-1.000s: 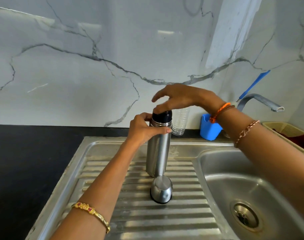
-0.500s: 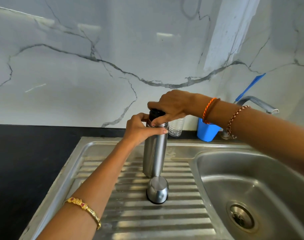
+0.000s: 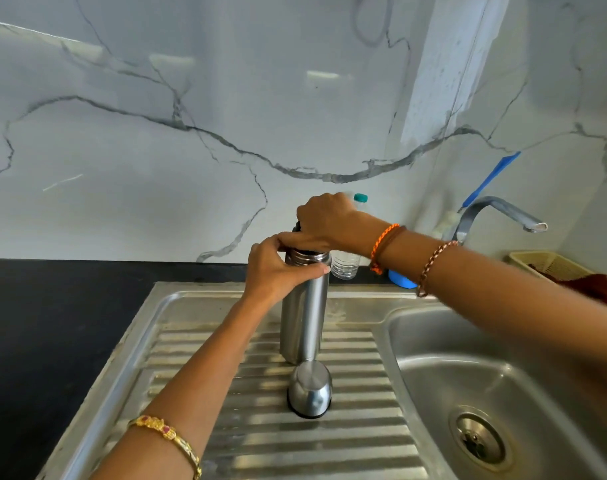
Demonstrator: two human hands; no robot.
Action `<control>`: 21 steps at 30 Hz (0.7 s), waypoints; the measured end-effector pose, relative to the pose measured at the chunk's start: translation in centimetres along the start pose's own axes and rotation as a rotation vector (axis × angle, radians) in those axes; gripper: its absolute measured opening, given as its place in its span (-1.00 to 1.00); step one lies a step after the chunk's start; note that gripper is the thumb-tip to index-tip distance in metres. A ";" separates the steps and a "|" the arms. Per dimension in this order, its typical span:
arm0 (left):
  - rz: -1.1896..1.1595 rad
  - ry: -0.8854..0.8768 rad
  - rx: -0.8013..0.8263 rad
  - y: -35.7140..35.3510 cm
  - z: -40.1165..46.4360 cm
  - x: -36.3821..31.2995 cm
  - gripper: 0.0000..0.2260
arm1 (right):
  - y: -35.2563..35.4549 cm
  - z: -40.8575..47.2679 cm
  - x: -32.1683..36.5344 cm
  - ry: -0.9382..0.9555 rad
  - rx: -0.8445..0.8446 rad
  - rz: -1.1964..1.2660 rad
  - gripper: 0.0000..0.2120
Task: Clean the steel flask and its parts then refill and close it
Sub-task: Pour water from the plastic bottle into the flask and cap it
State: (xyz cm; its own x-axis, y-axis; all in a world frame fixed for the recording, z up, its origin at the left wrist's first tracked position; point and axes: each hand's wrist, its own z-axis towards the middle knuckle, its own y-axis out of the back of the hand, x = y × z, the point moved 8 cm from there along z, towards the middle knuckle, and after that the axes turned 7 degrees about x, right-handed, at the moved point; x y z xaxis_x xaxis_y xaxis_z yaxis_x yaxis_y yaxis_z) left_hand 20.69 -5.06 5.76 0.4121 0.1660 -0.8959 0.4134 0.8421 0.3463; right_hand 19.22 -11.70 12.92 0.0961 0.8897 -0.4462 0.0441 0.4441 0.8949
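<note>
My left hand [image 3: 278, 271] is wrapped around the neck of the tall brushed-steel cylindrical flask [image 3: 304, 313], which stands upright on the ridged stainless-steel draining board [image 3: 260, 441], to the left of the sink basin. My right hand [image 3: 324, 220] is clamped down over the flask's black stopper [image 3: 297, 227], fingers curled around it; only a sliver of the black shows at the edge of my palm. I cannot tell from here whether I am loosening or tightening it, so I judge the task either near its start or near its end: I see no water running from the grey curved tap [image 3: 496, 211] beyond the basin. The flask's domed steel cup lid [image 3: 309, 389] sits mouth-down on the board just in front of the flask, so the final closing is certainly not done. The flask body is smooth satin metal with a polished band at the shoulder; the lid is rounder and shinier, with a dark rim at its base. The board's ribs look dull and streaked. Behind the flask, against the glossy veined marble wall, stands a clear ribbed plastic bottle with a teal cap [image 3: 347, 265].
</note>
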 end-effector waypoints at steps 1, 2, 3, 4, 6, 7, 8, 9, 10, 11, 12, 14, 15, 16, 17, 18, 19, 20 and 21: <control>0.003 -0.001 0.023 0.0 0.1 -0.1 -0.62 | 0.2 -0.2 0.0 0.069 0.001 -0.018 -0.46; 0.006 0.000 0.037 0.1 0.2 -0.1 -0.62 | 0.5 -0.4 -0.1 0.153 -0.013 -0.039 -0.43; 0.011 -0.001 0.044 0.1 0.2 -0.1 -0.61 | 0.7 -0.5 -0.1 0.231 -0.039 -0.043 -0.44; 0.015 -0.003 0.042 0.1 0.2 -0.1 -0.59 | 0.7 -0.7 0.0 0.289 -0.060 -0.046 -0.46; 0.002 -0.011 0.012 0.0 0.1 0.1 -0.57 | 0.7 -0.9 0.2 0.326 -0.123 -0.055 -0.45; -0.010 -0.010 -0.011 -0.1 0.1 0.4 -0.56 | 0.6 -1.0 0.3 0.307 -0.173 -0.050 -0.36; -0.022 -0.010 -0.033 -0.1 0.1 0.7 -0.56 | 0.5 -1.0 0.3 0.269 -0.225 -0.032 -0.26; -0.037 -0.014 -0.052 -0.2 0.1 0.9 -0.56 | 0.4 -1.0 0.1 0.217 -0.266 0.010 -0.23; -0.051 -0.020 -0.064 -0.2 0.1 1.0 -0.58 | 0.2 -1.0 -0.1 0.166 -0.294 0.053 -0.27; -0.061 -0.026 -0.071 -0.3 0.2 1.2 -0.59 | 0.0 -1.0 -0.4 0.120 -0.300 0.088 -0.37; -0.069 -0.035 -0.076 -0.4 0.3 1.3 -0.60 | -0.2 -1.0 -0.6 0.086 -0.296 0.114 -0.46; -0.081 -0.053 -0.086 -0.5 0.2 1.1 -0.64 | -0.3 -0.9 -0.7 0.037 -0.271 0.117 -0.53; -0.085 -0.060 -0.095 -0.5 0.4 1.3 -0.64 | -0.4 -0.8 -0.8 0.004 -0.258 0.136 -0.54; -0.086 -0.064 -0.102 -0.5 0.4 1.4 -0.64 | -0.6 -0.7 -0.8 -0.031 -0.246 0.173 -0.55; -0.087 -0.062 -0.109 -0.6 0.5 1.5 -0.63 | -0.8 -0.7 -0.7 -0.063 -0.244 0.205 -0.57; -0.091 -0.064 -0.110 -0.6 0.4 1.4 -0.63 | -0.9 -0.7 -0.9 -0.089 -0.258 0.227 -0.58; -0.093 -0.068 -0.109 -0.7 0.4 1.3 -0.62 | -0.8 -0.9 -1.0 -0.098 -0.273 0.234 -0.59; -0.091 -0.069 -0.105 -0.7 0.3 1.2 -0.62 | -0.5 -1.1 -1.0 -0.072 -0.275 0.215 -0.57; -0.086 -0.074 -0.101 -0.7 0.2 0.9 -0.63 | -0.3 -1.1 -0.8 -0.004 -0.259 0.172 -0.53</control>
State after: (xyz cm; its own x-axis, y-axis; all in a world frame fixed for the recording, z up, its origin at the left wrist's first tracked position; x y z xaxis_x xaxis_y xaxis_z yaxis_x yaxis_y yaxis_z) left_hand 20.94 -5.61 4.78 0.4388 0.0563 -0.8968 0.3674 0.8995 0.2363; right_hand 18.01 -12.43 13.04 0.0845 0.9539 -0.2880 -0.2282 0.2999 0.9263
